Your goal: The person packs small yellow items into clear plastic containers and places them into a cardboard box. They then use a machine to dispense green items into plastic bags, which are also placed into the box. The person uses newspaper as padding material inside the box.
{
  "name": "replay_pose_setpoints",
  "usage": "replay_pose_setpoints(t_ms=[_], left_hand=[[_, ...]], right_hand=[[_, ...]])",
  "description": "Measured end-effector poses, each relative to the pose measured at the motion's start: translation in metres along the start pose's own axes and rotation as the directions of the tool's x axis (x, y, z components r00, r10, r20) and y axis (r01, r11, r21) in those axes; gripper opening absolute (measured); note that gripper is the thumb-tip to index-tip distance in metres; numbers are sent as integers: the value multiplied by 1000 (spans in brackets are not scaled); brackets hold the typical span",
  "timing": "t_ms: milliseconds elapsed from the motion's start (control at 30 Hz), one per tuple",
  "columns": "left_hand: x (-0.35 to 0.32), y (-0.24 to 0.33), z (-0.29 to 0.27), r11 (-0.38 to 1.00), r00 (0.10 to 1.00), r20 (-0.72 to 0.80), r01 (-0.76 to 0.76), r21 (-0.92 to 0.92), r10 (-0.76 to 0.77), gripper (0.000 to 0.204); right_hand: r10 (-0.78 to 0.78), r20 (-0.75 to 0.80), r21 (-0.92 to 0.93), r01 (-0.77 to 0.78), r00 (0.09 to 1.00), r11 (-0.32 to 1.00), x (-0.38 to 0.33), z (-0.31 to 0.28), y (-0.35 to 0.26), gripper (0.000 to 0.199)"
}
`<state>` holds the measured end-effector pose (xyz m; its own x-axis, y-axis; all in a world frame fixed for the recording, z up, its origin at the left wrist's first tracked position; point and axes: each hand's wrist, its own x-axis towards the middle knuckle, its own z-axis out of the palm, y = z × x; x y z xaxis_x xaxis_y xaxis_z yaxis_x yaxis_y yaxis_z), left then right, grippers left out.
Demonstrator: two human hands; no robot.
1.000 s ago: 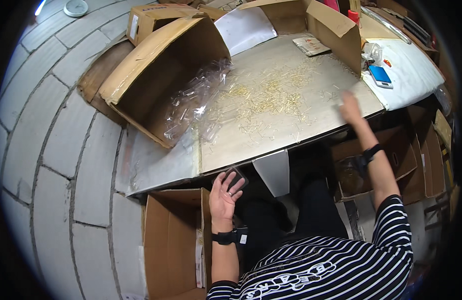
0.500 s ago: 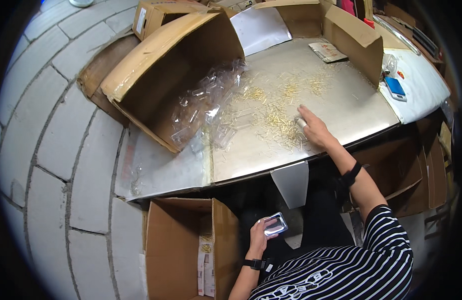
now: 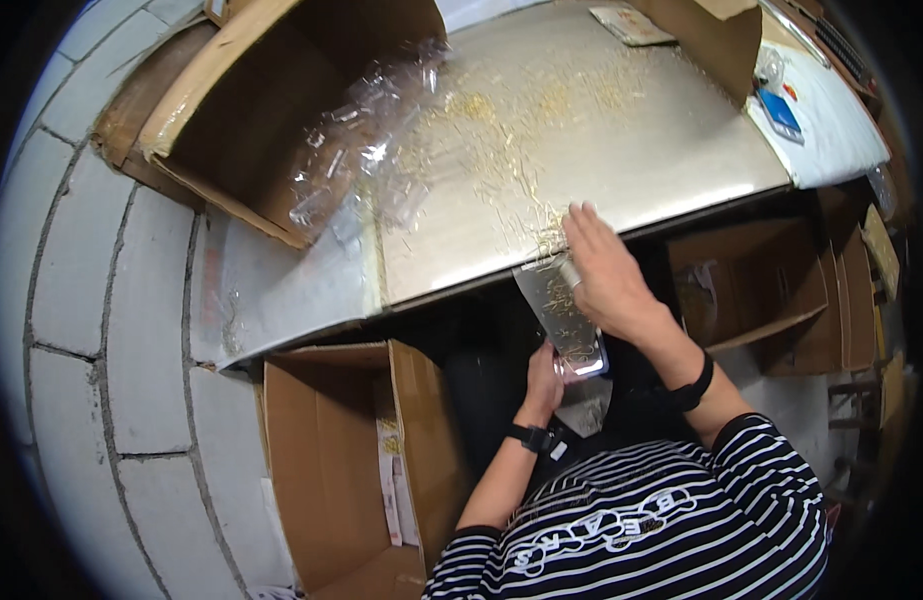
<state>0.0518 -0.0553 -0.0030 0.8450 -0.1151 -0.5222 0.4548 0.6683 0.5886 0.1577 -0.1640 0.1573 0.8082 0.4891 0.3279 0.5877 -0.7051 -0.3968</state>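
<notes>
A clear plastic bag [image 3: 564, 318] is hanging just below the bench [image 3: 621, 170] edge, small gold pieces lying inside it. Gold pieces [image 3: 526, 140] are scattering across the bench beside crumpled clear bags [image 3: 366, 165] spilling from a tipped cardboard box [image 3: 251, 110]. The left hand [image 3: 544, 380] is pinching the bag's lower end; the right hand [image 3: 603, 272] is lying flat and open at the edge.

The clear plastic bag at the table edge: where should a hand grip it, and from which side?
Probably by its lower end, from below on the person's side, where the left hand already pinches the clear plastic bag. The bag slopes up to the table edge with its upper end at the gold pieces under the right hand, so that end should stay free.
</notes>
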Motion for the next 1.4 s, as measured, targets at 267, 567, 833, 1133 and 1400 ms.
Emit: replay_pose_setpoints(t_ms=[267, 567, 833, 1133, 1400], left_hand=[[2, 1, 0, 986, 1000, 7, 21, 164, -23, 44], [-2, -10, -11, 977, 997, -48, 66, 201, -57, 40], [-5, -18, -17, 995, 998, -54, -35, 89, 40, 42], [-12, -22, -33, 998, 1000, 15, 0, 56, -1, 32], [-52, 3, -14, 989, 998, 31, -59, 134, 55, 25]], right_hand=[[65, 17, 249, -67, 998, 966, -57, -46, 14, 38], [93, 209, 435, -178, 974, 883, -102, -14, 40, 30], [61, 83, 513, -95, 995, 853, -99, 3, 27, 26], [-17, 180, 578, -92, 983, 811, -117, 19, 27, 26], [-234, 156, 465, 138, 960, 875, -116, 17, 12, 47]])
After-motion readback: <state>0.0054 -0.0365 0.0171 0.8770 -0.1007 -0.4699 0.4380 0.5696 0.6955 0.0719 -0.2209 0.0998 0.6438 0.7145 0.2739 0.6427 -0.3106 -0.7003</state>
